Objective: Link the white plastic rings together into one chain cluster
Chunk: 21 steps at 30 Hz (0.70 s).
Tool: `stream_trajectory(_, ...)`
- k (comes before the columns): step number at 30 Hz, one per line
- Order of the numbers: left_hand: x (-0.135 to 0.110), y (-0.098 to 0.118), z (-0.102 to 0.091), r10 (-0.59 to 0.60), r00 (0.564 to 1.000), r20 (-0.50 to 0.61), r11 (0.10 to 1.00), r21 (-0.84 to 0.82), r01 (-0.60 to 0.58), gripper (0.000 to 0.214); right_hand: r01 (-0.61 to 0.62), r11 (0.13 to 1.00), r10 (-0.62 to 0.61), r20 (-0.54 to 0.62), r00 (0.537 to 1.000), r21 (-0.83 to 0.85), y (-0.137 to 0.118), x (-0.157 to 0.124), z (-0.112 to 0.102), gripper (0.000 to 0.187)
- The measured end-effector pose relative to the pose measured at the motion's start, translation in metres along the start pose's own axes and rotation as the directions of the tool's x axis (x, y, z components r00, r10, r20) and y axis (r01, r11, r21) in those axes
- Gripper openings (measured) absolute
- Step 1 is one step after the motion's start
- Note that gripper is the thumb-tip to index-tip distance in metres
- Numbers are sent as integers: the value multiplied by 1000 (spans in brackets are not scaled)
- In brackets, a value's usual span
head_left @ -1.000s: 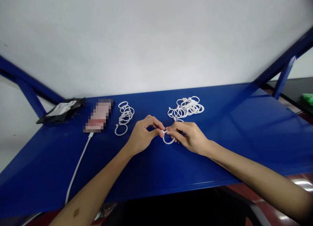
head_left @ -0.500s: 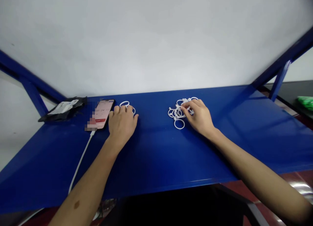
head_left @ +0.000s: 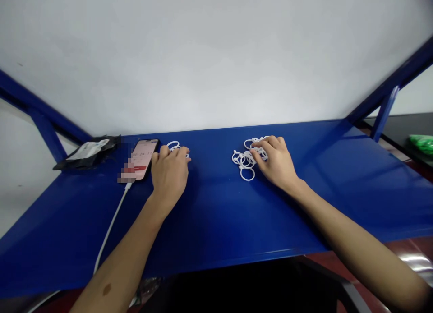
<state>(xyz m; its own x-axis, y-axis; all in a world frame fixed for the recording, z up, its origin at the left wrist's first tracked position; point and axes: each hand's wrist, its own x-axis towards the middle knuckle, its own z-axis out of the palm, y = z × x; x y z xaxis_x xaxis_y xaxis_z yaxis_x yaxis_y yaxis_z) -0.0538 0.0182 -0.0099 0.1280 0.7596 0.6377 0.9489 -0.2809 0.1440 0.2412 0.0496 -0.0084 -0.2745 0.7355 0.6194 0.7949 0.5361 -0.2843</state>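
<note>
1. A blue surface [head_left: 216, 214] runs left to right, its far edge along a pale wall [head_left: 216, 60] and its near edge towards the person.
2. The left hand [head_left: 169, 173] reaches palm down towards the far edge, left of the surface's middle. Its fingers are bent over a small group of white rings [head_left: 173, 146] and hide most of it; one ring shows beyond the knuckles, nearer the far edge. I cannot tell whether the fingertips are clamped on any ring.
3. The right hand [head_left: 277, 164] lies over the right side of a larger white ring pile [head_left: 248, 159], which sits right of the middle and nearer the far edge than the near one. Thumb and forefinger tips are close to each other at the rings; I cannot tell whether they pinch one.
4. The rings of this pile overlap, and a single ring [head_left: 247, 180] lies on its near side, towards the near edge.
5. Just left of the left hand, a phone [head_left: 144, 157] lies face up, with a white cable [head_left: 111, 223] running from it towards the near edge.
6. A black packet [head_left: 91, 151] with a white label lies at the far left corner.
</note>
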Motion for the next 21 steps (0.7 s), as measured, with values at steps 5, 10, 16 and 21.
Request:
stream_trajectory(5,2,24,-4,222,972,79,941,-280,-192,14,83,988,-90,47,995,133,-19,-4,-5,21)
stream_trajectory(10,-5,45,-3,453,891,37,789,-481,-382,26,30,924,-114,198,974,381,-39,-12,-5,26)
stream_trajectory(16,-9,53,-5,474,880,-17,736,-542,-407,26,-221,797,57,295,954,562,-44,-16,0,35)
stream_trajectory(21,-10,52,-4,451,891,-56,753,-511,-414,23,-320,706,125,333,934,631,-46,-16,3,28)
